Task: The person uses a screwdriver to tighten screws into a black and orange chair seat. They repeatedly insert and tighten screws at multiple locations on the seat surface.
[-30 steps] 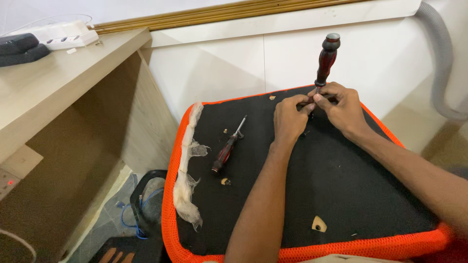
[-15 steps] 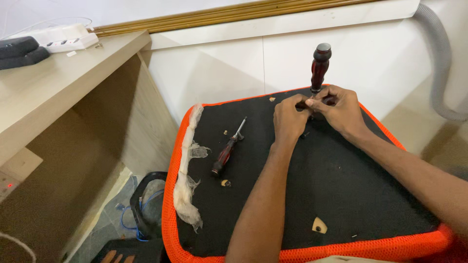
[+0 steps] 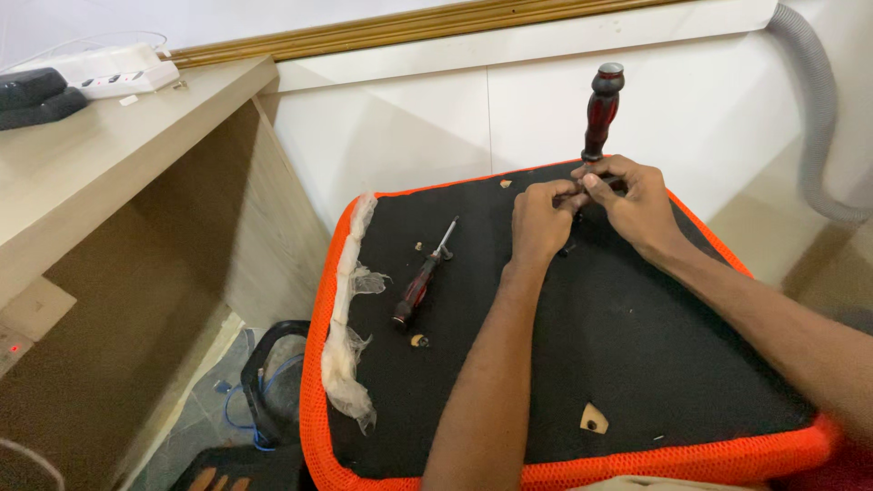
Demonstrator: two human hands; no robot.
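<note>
The upright screwdriver (image 3: 602, 109), dark red and black in the handle, stands on its tip at the upper centre of the frame, on the far edge of the black panel (image 3: 655, 364) with the orange mesh rim; half a second ago its handle leaned slightly left, and a second ago it tilted right, so the tool now stands closer to vertical while both hands stay at its base. This suggests the tip is being seated and steadied, not yet driven. From the left of the frame: a pale wooden desk (image 3: 100, 173) carries a white power strip (image 3: 114, 75) and a dark flat object (image 3: 36, 95); below it, a black bin with blue cable (image 3: 273, 382) sits on the floor. A strip of torn white fabric (image 3: 346, 318) hangs along the panel's left rim. A second, smaller screwdriver (image 3: 423, 277) lies loose on the panel, well apart from the hands. The left hand (image 3: 538, 223) is pinched closed around something small at the shaft's foot; the right hand (image 3: 637, 205) grasps the lower shaft. What the fingers cover cannot be seen. A pale wood chip (image 3: 593, 418) lies near the front rim. A grey hose (image 3: 814, 118) runs down the wall at right.
</note>
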